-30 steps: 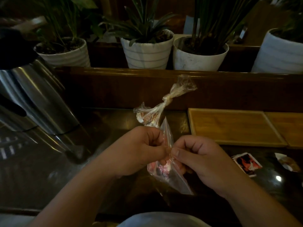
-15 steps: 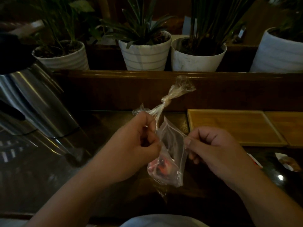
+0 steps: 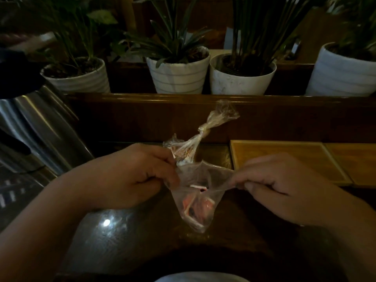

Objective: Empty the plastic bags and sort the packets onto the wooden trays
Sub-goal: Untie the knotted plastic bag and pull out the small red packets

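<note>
A small clear plastic bag [image 3: 200,202] hangs open between my hands above the dark table. My left hand [image 3: 132,176] pinches its left rim and my right hand [image 3: 270,184] pinches its right rim, stretching the mouth wide. Red and white packets [image 3: 198,206] lie at the bag's bottom. A second plastic bag [image 3: 195,137], knotted shut and holding packets, sits just behind my left hand; whether that hand holds it too I cannot tell. A wooden tray [image 3: 284,157] lies to the right, with another wooden tray [image 3: 354,161] beside it.
A shiny metal vessel [image 3: 34,129] stands at the left. A dark wooden ledge [image 3: 183,98] runs across the back, with several white plant pots [image 3: 179,76] behind it. The glossy table [image 3: 122,241] reflects a light spot near my left forearm.
My hands have drawn apart, pulling the clear bag's mouth from closed to wide open. The loose packets on the table at the right are now hidden behind my right hand.
</note>
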